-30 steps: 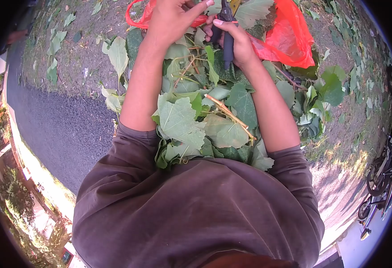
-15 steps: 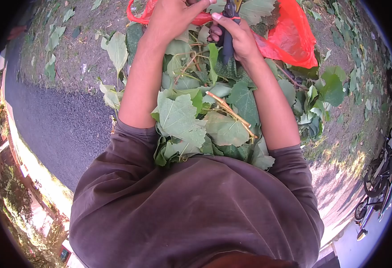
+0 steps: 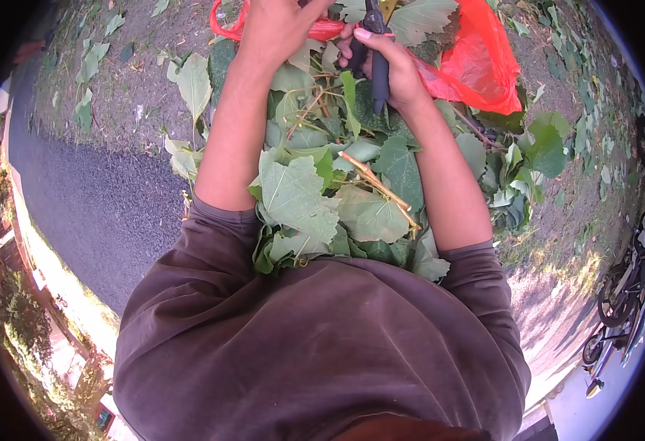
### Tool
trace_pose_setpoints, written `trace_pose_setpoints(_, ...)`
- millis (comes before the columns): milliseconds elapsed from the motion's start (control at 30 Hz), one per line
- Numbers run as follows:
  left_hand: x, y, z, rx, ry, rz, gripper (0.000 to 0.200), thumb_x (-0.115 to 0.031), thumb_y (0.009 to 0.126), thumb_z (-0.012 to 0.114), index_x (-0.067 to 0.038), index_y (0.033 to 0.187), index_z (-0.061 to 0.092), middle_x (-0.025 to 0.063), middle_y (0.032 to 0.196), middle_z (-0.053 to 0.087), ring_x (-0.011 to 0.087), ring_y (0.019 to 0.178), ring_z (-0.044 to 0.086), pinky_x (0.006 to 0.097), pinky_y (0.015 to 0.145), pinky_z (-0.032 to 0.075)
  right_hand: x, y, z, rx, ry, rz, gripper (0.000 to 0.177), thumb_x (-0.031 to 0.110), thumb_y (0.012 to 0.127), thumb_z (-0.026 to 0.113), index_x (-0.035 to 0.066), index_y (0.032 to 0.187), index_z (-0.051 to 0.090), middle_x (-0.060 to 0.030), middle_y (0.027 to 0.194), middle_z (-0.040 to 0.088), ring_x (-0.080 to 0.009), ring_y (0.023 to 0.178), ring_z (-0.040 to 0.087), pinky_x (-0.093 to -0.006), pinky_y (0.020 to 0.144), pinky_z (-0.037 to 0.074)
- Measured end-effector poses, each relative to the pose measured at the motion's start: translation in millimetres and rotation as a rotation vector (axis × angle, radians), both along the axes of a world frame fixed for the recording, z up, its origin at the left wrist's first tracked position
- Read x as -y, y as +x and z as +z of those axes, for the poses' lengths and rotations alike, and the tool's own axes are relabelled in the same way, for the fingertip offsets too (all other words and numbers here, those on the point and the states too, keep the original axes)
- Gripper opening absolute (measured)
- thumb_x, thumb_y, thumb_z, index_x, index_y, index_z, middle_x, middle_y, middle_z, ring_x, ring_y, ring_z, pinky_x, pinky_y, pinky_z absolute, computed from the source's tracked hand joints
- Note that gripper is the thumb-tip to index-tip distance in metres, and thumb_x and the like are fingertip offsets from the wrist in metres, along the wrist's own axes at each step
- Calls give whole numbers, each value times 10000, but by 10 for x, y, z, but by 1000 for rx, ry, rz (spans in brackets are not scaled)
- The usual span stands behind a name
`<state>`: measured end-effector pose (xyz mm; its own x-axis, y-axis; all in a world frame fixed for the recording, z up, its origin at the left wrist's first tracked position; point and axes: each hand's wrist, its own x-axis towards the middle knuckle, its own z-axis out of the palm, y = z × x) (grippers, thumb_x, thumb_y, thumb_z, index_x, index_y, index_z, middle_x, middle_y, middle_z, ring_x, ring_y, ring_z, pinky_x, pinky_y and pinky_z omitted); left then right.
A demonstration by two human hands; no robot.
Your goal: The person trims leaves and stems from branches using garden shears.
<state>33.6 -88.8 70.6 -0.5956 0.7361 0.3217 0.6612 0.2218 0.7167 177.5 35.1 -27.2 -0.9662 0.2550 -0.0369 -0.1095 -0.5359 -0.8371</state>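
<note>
Leaf pile: chunky heap of green, lobed leaves [image 3: 296, 195] between the forearms, near edge right up against the brown cloth shirt [image 3: 322, 331]. A pale brown woody twig [image 3: 381, 187] lies on top.
Ground edges: brown soil [image 3: 153, 88] sprinkled with leaves on both sides; dark grey asphalt patch [image 3: 102, 213] on the left, its right edge close to the left forearm.
Elbow room: decent stretch of soil left of the left forearm; tighter on the right, with a thin, crinkly red plastic bag [image 3: 480, 70] just beside the right wrist.
Right hand [image 3: 403, 73]: wrapped around black-handled pruning shears [image 3: 380, 77], thumb over them, handles slightly apart, top end out of view.
Left hand [image 3: 278, 29]: by the bag's strap, fingertips cropped, so can't tell what it's gripping, if anything.
</note>
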Motion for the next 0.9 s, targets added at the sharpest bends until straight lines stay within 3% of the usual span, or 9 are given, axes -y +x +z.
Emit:
trace_pose_setpoints(267,17,94,114,-60,-135,-42,270,-291,964,736,-32,968,811,152,707,718,247,611,693,378,600,520,25,3,37,19,23,-21,347,345,1038,593,20,1159,618,-60,911,595,-192,882,596,-346,890,488)
trace_pose_setpoints(333,21,97,138,-78,-157,-44,265,-283,962,734,-30,970,810,153,707,715,249,610,690,380,601,519,51,-6,50,45,-14,-74,301,342,1005,676,42,998,652,-19,826,603,-147,777,596,-321,769,487)
trace_pose_setpoints(533,44,85,154,-48,-172,-53,278,-292,957,729,-29,988,810,151,716,717,257,618,686,391,613,522,33,-21,44,78,51,-103,276,285,980,756,67,863,636,3,731,567,-119,655,554,-308,659,480)
trace_pose_setpoints(633,40,111,137,-58,-183,-2,274,-285,966,720,-27,998,810,147,722,722,248,621,689,386,612,522,10,-20,-12,108,12,-90,282,282,974,770,61,863,633,-7,741,579,-116,658,567,-305,645,478)
trace_pose_setpoints(767,2,36,24,125,-148,-35,280,-273,984,706,-16,1042,801,142,763,742,233,650,703,381,630,528,11,-25,-6,139,69,-75,302,313,980,757,39,908,653,-25,752,598,-136,668,587,-319,662,494)
trace_pose_setpoints(833,-5,-2,-26,205,-181,-43,283,-270,991,701,-13,1058,797,143,798,754,230,679,713,378,646,533,22,-29,51,128,-38,-67,336,347,989,726,16,990,672,-44,784,623,-165,699,610,-325,700,513)
trace_pose_setpoints(900,-10,-19,-79,148,94,-80,278,-243,992,698,2,1092,783,150,901,771,236,757,729,373,693,546,15,-38,4,80,-72,-56,354,357,1018,664,5,1055,659,-57,810,621,-184,737,613,-334,745,518)
